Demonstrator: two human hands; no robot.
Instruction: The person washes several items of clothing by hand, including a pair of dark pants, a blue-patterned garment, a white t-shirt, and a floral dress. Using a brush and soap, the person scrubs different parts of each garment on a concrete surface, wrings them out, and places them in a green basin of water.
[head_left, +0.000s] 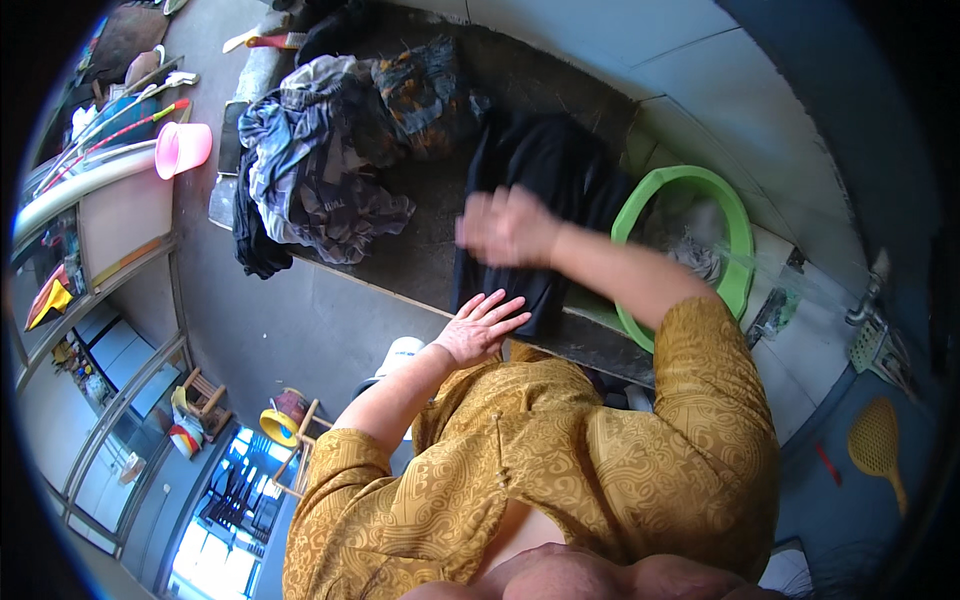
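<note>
So the black cloth looks like the piece being worked on, and I'd call it partway through, nothing finished. It's spread on the dark desk around the middle of the frame, running down over the near edge. The left hand is pressed flat on its lower end, fingers spread. The right hand is a motion smear above the cloth, fingers curled in (can't tell if it's gripping anything, or even touching). The hands are apart.

As for what's left: there's a heap of grey and patterned clothes at the upper left of the desk, neither hand on it. Could be done, could be waiting its turn, no way to know from here.

Containers: green basin at centre right, with a grey cloth inside, so maybe that one's part of the same job. Looks like a clear stream coming off the tap at the right edge towards the basin, but I can't judge how much water is in there. Pink bucket at the upper left and yellow bucket at the lower left: contents of both too small to make out.
</note>
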